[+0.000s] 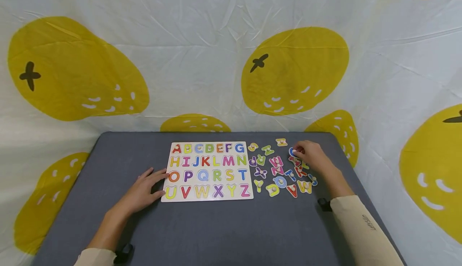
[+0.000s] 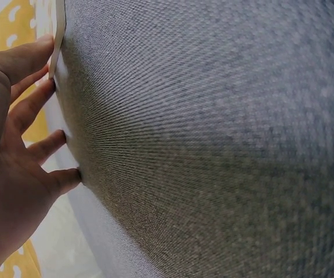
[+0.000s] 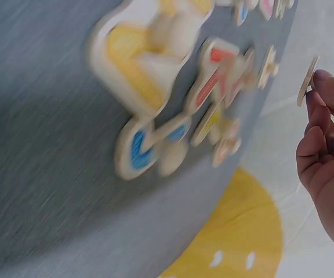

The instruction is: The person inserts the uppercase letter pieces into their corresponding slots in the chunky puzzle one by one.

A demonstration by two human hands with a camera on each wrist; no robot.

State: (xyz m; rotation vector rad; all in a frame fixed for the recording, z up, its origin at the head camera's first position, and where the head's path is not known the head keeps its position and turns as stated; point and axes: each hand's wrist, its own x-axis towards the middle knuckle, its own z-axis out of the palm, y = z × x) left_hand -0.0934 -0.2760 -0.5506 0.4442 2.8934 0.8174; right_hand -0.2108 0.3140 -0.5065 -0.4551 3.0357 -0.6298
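Note:
A white alphabet puzzle board (image 1: 207, 198) with rows of coloured letters lies flat on the table. Letters A to F in its top row have knobs on them. My left hand (image 1: 142, 191) touches the board's left edge, fingers spread and thumb at the lower corner; the left wrist view shows the thumb at the board's edge (image 2: 60, 35). Over the far right of the loose pieces, my right hand (image 1: 314, 155) pinches a blue letter piece (image 1: 291, 152) between thumb and fingers. In the right wrist view this letter piece (image 3: 308, 81) appears edge-on, raised off the table.
Several loose knobbed letters lie right of the board, among them a yellow W (image 1: 304, 187), a red V (image 1: 292, 191), a blue Q (image 1: 280, 182) and a blue J (image 3: 135, 153). The grey table (image 1: 223, 234) ends at a fruit-print curtain (image 1: 202, 81) behind.

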